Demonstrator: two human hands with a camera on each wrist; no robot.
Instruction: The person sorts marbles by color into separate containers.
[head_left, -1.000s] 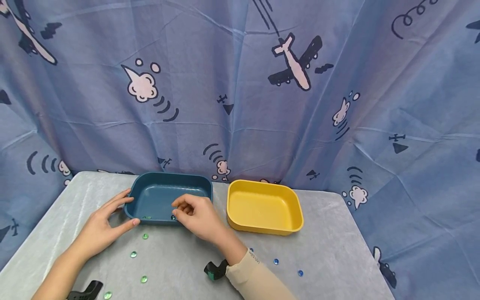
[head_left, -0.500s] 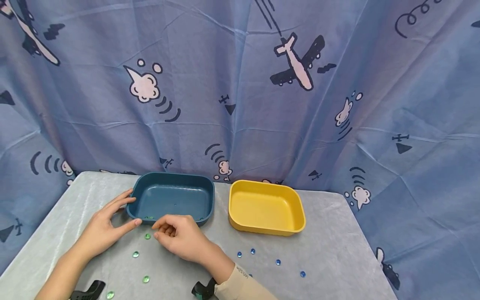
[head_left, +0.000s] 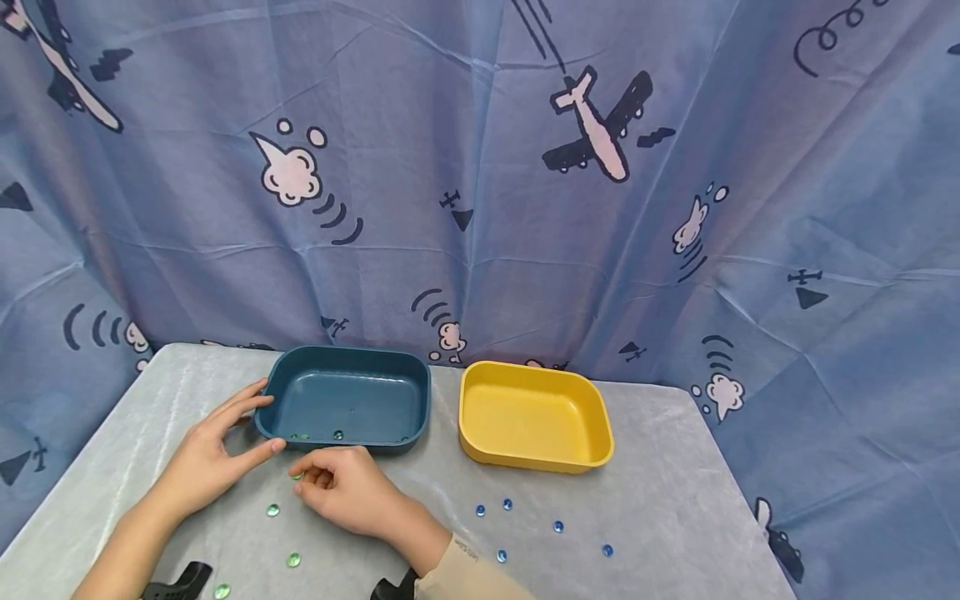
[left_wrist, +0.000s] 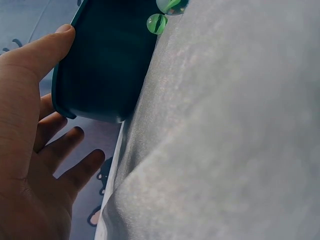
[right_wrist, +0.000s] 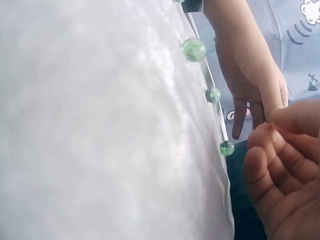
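Note:
A dark blue tray (head_left: 345,404) stands at the left of the table. My left hand (head_left: 202,458) touches its near-left corner; in the left wrist view the thumb (left_wrist: 55,42) lies against the rim and the other fingers are spread. My right hand (head_left: 348,492) is just in front of the tray, fingers curled, beside a green marble (right_wrist: 227,148). In the right wrist view its thumb and fingertips come together with no marble visible between them. More green marbles lie nearer, such as one glass marble (head_left: 273,510). Inside the tray, a dark marble (head_left: 337,434) and green ones show.
To the right stands a yellow tray (head_left: 532,412) with no contents visible. Several blue marbles (head_left: 558,527) lie in front of it on the grey cloth (head_left: 660,483). A patterned blue curtain (head_left: 480,167) hangs behind the table.
My right hand has moved from above the blue tray toward the near left, down to a green marble on the cloth. A dark marble now shows in the tray. The left hand stays put.

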